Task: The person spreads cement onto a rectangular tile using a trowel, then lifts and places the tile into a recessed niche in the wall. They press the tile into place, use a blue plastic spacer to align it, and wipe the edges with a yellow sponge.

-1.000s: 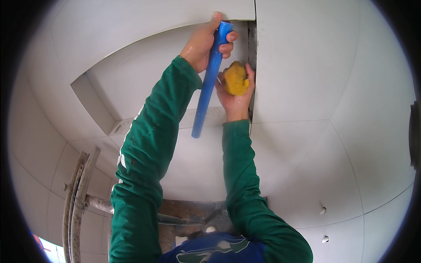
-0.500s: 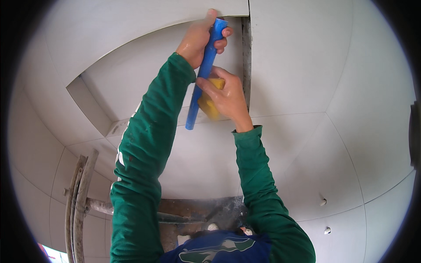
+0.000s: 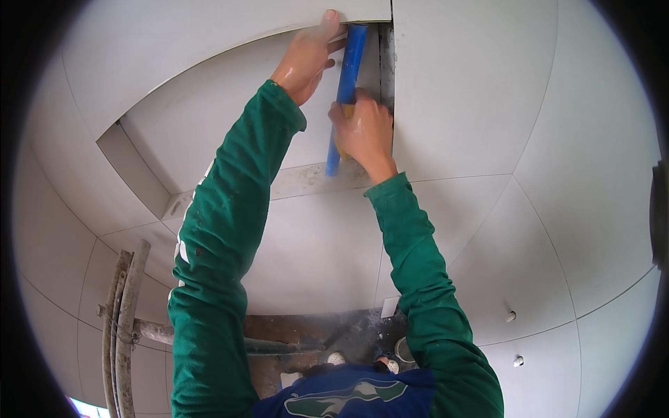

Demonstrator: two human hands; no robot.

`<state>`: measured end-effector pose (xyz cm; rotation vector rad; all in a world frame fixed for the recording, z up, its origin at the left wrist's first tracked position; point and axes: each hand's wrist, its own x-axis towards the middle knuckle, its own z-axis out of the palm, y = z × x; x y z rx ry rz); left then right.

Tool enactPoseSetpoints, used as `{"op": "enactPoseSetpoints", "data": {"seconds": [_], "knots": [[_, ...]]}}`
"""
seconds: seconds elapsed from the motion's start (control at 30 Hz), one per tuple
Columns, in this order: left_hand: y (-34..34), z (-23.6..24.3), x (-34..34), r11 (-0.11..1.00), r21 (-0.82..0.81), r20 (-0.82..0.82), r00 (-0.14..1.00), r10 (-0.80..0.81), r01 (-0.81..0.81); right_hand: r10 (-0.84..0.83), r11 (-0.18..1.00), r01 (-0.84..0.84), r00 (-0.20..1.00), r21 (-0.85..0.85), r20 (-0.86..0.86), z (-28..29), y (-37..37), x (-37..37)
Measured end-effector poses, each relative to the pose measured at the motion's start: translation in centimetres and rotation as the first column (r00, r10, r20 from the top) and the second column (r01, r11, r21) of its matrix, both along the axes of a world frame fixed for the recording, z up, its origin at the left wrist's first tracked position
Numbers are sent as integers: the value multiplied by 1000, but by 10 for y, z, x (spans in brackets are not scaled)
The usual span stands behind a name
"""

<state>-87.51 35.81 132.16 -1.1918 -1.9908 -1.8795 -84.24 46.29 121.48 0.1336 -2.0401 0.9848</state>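
Note:
Both my arms, in green sleeves, reach up to a recess in a wall of large pale tiles (image 3: 474,90). My left hand (image 3: 306,56) is at the recess's top edge, fingers and thumb closed on the upper end of a blue tube (image 3: 346,90) that stands almost upright against the back tile. My right hand (image 3: 366,132) presses a yellow sponge (image 3: 343,111) against the tube's lower half, beside the grey vertical joint (image 3: 387,56). Only a sliver of the sponge shows under the fingers.
Grey scaffold pipes (image 3: 122,313) cross at the lower left. A dusty platform (image 3: 306,334) lies below, with my shoes on it. Two small white clips (image 3: 511,317) stick out of tile joints at the lower right. The recess's side wall (image 3: 132,167) slants at left.
My right hand has swung left with the sponge and turned its back to me, so the sponge is nearly hidden. The blue tube has tipped more upright in my left hand.

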Motion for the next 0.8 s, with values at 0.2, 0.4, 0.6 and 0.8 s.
{"op": "enactPoseSetpoints", "data": {"seconds": [0.2,0.4,0.6,0.8], "knots": [[0,1,-1,999,6,13,999,-49,49,-79,995,77,997,65,27,3,-1,-9],[-1,0,-9,995,34,5,996,-91,91,-106,989,106,994,107,-8,4,-2,-17],[1,0,2,994,58,3,996,-93,92,-107,988,103,994,113,29,11,-2,-11],[0,3,-9,984,34,58,982,-179,177,-156,976,150,988,155,25,12,-3,-11]]}}
